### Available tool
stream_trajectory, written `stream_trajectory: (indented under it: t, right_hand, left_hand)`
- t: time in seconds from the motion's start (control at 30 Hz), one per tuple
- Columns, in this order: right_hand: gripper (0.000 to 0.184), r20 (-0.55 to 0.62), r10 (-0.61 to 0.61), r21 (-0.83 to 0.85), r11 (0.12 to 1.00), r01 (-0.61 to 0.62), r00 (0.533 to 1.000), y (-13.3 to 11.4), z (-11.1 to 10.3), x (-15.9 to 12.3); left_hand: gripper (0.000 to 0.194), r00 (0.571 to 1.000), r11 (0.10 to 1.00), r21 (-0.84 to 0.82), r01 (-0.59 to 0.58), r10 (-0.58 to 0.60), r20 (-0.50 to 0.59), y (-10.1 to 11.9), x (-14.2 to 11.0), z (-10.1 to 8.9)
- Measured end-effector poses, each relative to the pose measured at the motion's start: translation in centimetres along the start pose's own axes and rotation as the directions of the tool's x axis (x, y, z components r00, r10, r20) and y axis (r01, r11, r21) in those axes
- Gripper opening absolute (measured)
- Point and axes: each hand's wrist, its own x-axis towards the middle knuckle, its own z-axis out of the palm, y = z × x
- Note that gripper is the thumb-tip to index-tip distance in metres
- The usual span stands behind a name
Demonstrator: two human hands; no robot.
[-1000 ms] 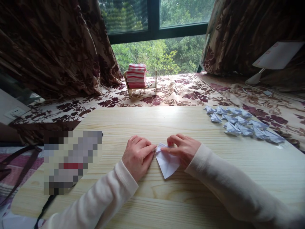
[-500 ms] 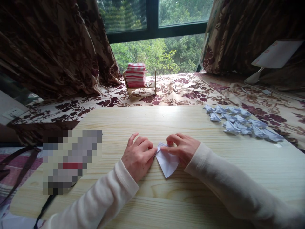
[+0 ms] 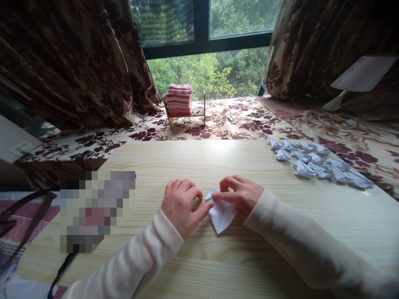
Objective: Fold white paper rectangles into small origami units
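Note:
A small white sheet of folded paper lies on the wooden table, its lower end narrowing to a blunt point. My right hand grips it from the right, with the thumb laid across its upper part and the fingers curled at its far edge. At the left side is my left hand, its thumb stretched to the paper's left edge and its bent fingers apart from the thumb. Whether that thumb presses on the paper I cannot tell. Part of the paper is hidden under my right hand.
Several folded paper pieces stand in rows at the table's far right. A blurred-out object with a black strap lies at left. Beyond the table are a small rack with pink-striped cloths and a white lamp.
My left hand's index finger has drawn back from the paper and its fingers have curled, while the thumb now reaches the paper's left edge. My right hand keeps its hold. The view has shifted slightly.

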Motion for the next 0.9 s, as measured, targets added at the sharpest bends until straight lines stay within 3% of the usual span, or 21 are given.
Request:
stream_trajectory:
  t: [0.17, 0.33, 0.4, 0.53, 0.6, 0.7, 0.9]
  right_hand:
    - [0.034, -0.078, 0.015, 0.145, 0.989, -0.003, 0.997, 0.3, 0.4, 0.0]
    - [0.023, -0.145, 0.193, 0.269, 0.952, -0.149, 0.97, 0.0, 0.7, 0.5]
    - [0.026, -0.117, 0.235, 0.27, 0.942, -0.197, 0.965, -0.1, 0.8, 0.9]
    - [0.014, -0.035, 0.327, 0.204, 0.927, -0.314, 0.944, -0.1, 1.1, 2.0]
    - [0.021, -0.004, 0.369, 0.19, 0.913, -0.361, 0.93, 0.1, 1.2, 2.5]
    - [0.031, 0.035, 0.388, 0.198, 0.901, -0.387, 0.921, 0.5, 1.1, 3.0]
    - [0.014, 0.029, 0.371, 0.241, 0.899, -0.366, 0.928, 0.6, 0.7, 3.1]
  left_hand:
    - [0.012, 0.994, 0.997, -0.022, 0.075, -0.073, 0.086, 1.6, 0.6, 0.7]
    - [0.009, 0.992, 0.994, -0.002, 0.112, -0.112, 0.049, 1.5, 1.0, 0.9]
    - [0.014, 0.99, 0.991, 0.029, 0.133, -0.134, 0.035, 1.3, 1.1, 0.8]
    - [0.015, 0.988, 0.99, 0.042, 0.132, -0.134, 0.076, 1.0, 1.2, 0.6]
    - [0.014, 0.987, 0.991, 0.033, 0.13, -0.133, 0.093, 0.9, 1.2, 0.5]
    - [0.015, 0.983, 0.989, 0.036, 0.141, -0.144, 0.111, 0.7, 1.3, 0.4]
    - [0.019, 0.979, 0.987, 0.048, 0.156, -0.161, 0.122, 0.3, 1.4, 0.3]
